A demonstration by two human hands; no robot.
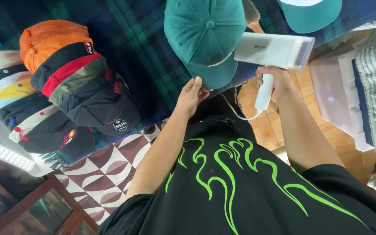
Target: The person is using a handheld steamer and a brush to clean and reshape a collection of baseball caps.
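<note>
green cap [205,37] | L hand [191,93] on brim | R hand [275,80] grips white steamer [275,50]

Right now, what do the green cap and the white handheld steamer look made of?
Green cap: matte woven cloth, probably cotton twill; stitched panel seams and a fabric top button show. Steamer: smooth white plastic, slightly glossy, with a translucent end section.
</note>
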